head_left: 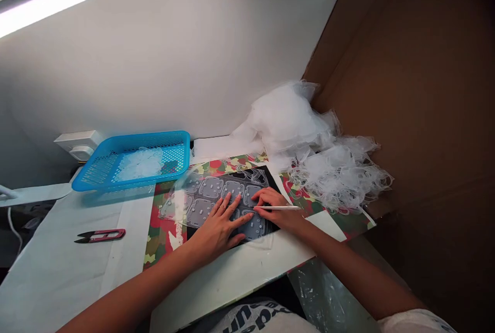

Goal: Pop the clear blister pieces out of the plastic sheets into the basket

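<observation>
Two hands are visible from my remote station. I record the left hand point(219, 228) palm down, fingers spread and pressed on a translucent sheet point(211, 187) of rounded panels. I find the right hand's point(273, 206) fingers pinching a slim white tool point(285, 208), its tip near the left fingers. The sheet overlaps a black backing point(274, 181) on the worktable. I note a blue basket point(133, 184) beyond, red-handled snips point(105, 235) to the left, and a translucent heap point(340, 173) to the right.
</observation>
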A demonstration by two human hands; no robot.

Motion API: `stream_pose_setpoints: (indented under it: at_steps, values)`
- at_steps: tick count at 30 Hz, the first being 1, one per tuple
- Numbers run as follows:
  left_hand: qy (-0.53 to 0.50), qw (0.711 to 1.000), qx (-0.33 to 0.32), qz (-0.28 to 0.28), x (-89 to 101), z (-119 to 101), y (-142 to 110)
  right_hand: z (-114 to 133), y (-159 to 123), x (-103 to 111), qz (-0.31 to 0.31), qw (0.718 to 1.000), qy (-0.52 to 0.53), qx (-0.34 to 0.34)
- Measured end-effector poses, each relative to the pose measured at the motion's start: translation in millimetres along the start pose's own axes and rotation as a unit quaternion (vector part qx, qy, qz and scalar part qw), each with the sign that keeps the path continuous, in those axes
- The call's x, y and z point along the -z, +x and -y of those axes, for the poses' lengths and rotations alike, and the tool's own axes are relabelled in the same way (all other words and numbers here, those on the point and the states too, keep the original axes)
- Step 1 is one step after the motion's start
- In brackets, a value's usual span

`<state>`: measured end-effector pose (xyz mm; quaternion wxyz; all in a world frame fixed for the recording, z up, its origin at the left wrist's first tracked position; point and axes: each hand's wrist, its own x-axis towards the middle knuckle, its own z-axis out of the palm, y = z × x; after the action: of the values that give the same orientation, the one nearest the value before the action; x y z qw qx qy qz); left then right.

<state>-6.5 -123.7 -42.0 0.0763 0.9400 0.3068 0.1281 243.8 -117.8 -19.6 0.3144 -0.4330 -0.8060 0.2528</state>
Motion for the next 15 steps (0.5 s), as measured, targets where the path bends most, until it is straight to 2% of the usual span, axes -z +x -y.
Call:
stream_pose_setpoints:
  at_steps: [5,8,10,11,13,15]
  values:
    - [-0.002,1.000,-0.001,0.016,0.8,1,-2,-3,-3,2,0.038,0.998,-0.030,0.028]
    - [-0.004,1.000,-0.006,0.013,-0.7,2,-3,-2,-2,-5,0.029,0.992,-0.094,0.074]
    - [-0.005,1.000,-0.005,0.008,-2.2,2,-3,-4,0,-6,0.014,0.991,-0.111,0.080]
    - [-0.007,1.000,-0.004,0.005,-2.8,2,-4,-7,1,-4,-0.004,0.993,-0.100,0.056]
    - [-0.011,1.000,-0.001,0.003,-3.4,1,-6,-17,0,8,-0.079,0.995,-0.052,-0.042]
    - [-0.019,1.000,0.003,0.005,-1.7,1,-10,-32,-4,25,-0.181,0.972,-0.004,-0.149]
